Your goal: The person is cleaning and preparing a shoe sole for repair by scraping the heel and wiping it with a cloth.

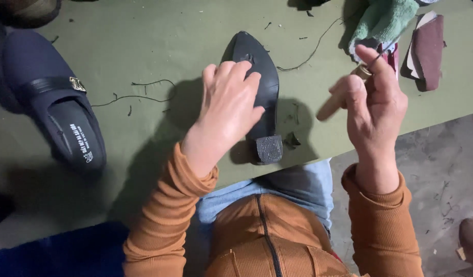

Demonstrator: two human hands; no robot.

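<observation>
Shoe [267, 87]: lying sole-up on green table [144, 41].
Left hand [227, 105]: pressing flat on shoe.
Right hand [375, 102]: gripping wooden-handled tool [339, 98], raised right.

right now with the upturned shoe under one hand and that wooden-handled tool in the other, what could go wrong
1. The black shoe lies sole up with its heel at the table edge; a push from the left hand might slide it off.
2. The right hand pinches the wooden-handled tool loosely in its fingers; it looks blurred, so it may slip or nick the left hand.
3. Loose threads could snag.
</observation>
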